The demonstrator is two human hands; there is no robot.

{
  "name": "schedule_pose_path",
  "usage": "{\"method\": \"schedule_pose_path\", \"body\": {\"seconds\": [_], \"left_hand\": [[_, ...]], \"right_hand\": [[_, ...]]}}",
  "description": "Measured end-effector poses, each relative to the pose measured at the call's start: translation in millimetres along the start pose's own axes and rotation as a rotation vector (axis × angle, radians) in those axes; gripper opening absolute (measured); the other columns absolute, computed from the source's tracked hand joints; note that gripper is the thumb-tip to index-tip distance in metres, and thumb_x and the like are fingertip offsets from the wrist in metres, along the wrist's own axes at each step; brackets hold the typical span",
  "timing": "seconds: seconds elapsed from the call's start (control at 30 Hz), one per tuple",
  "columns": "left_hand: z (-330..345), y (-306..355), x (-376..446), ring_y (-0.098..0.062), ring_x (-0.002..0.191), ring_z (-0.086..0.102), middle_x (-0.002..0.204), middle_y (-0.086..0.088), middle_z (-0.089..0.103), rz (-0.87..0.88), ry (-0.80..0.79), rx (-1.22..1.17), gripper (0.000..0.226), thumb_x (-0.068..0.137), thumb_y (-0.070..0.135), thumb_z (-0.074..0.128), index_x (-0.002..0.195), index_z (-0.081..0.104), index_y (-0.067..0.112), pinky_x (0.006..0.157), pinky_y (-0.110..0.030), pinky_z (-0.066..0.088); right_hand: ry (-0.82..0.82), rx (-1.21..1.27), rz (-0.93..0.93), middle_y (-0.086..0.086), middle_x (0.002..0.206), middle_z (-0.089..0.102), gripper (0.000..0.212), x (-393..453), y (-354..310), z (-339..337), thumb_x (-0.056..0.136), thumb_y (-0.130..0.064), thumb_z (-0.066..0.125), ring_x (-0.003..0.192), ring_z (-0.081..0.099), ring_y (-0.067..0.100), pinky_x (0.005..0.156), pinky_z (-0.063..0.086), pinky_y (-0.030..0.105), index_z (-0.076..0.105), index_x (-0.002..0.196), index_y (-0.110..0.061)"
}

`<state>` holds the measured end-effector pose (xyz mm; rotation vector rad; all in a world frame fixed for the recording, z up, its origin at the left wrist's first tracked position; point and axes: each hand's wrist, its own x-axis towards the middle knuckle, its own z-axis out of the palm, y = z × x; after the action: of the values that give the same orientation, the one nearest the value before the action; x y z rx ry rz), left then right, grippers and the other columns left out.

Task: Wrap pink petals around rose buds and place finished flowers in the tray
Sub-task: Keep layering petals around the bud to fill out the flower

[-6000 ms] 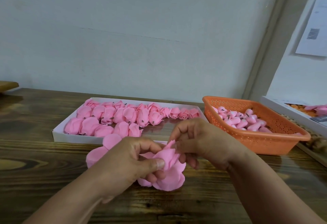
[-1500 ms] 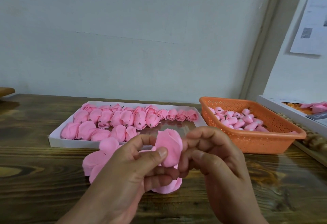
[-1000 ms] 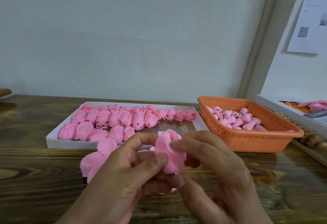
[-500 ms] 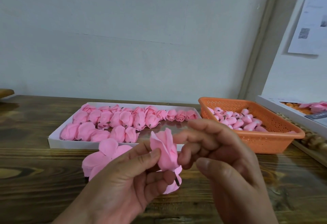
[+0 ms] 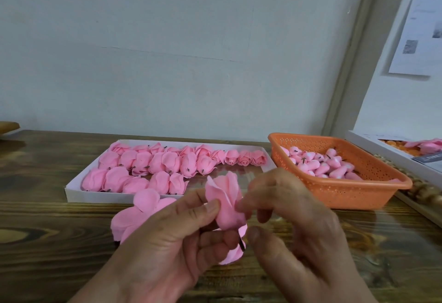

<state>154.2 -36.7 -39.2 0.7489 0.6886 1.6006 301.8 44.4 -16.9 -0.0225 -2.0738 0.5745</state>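
Far left, the wooden table point(image 5: 43, 243) is carrying the white tray point(image 5: 71, 189), its left two-thirds filled with finished flowers point(image 5: 143, 166) in two rough rows; the right end of the front row is showing bare floor.

Just in front of the tray, loose petals point(image 5: 141, 209) are lying on the table, partly behind the left hand point(image 5: 167, 250).

Left hand is pinching the rose point(image 5: 227, 204) between thumb and curled fingers, low on the wrap; a short dark stem point(image 5: 242, 245) is poking out below.

Since a second ago, the right hand point(image 5: 294, 226) has come off the flower's front, where it was pressing a petal down. Now its fingertips are only touching the rose's right side, fingers curled, thumb clear below. One petal edge at top left is standing away from the rest.

Judgement: wrap nearly complete; the person is probably smoothing that last edge before placing the rose in the tray.

Right, the orange basket point(image 5: 346, 195) is holding bare rose buds point(image 5: 320, 164), the supply for further flowers.
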Motion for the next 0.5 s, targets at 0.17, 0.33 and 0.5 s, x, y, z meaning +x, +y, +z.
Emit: {"method": "schedule_pose_path", "body": {"seconds": [0.17, 0.33, 0.5], "left_hand": [[-1.7, -0.4, 0.3, -0.027, 0.047, 0.066, 0.065, -0.022, 0.066, 0.004, -0.018, 0.029, 0.057, 0.024, 0.012, 0.098, 0.076, 0.075, 0.001, 0.042, -0.027, 0.055], [-2.1, -2.6, -0.2, -0.027, 0.05, 0.066, 0.07, -0.022, 0.068, 0.04, -0.013, 0.096, 0.062, 0.026, 0.017, 0.099, 0.082, 0.075, 0.004, 0.044, -0.027, 0.054], [2.5, -5.9, 1.2, -0.028, 0.055, 0.064, 0.073, -0.024, 0.068, 0.16, 0.086, 0.195, 0.049, 0.042, 0.011, 0.091, 0.087, 0.073, 0.005, 0.046, -0.028, 0.054]], "right_hand": [[-0.056, -0.069, -0.011, -0.005, 0.086, 0.054, 0.026, 0.4, 1.9, 0.0, 0.073, -0.015, 0.056, 0.077, 0.055, 0.006, 0.064, 0.046, 0.02, 0.069, 0.095, -0.013], [-0.071, -0.154, -0.033, -0.004, 0.084, 0.053, 0.023, 3.2, 2.0, 1.0, 0.074, -0.024, 0.059, 0.074, 0.055, 0.01, 0.06, 0.046, 0.032, 0.068, 0.092, -0.012], [0.054, -0.34, -0.059, -0.001, 0.076, 0.05, 0.021, 2.3, 0.6, 12.8, 0.076, -0.03, 0.067, 0.066, 0.052, 0.015, 0.052, 0.044, 0.033, 0.069, 0.08, -0.009]]}}
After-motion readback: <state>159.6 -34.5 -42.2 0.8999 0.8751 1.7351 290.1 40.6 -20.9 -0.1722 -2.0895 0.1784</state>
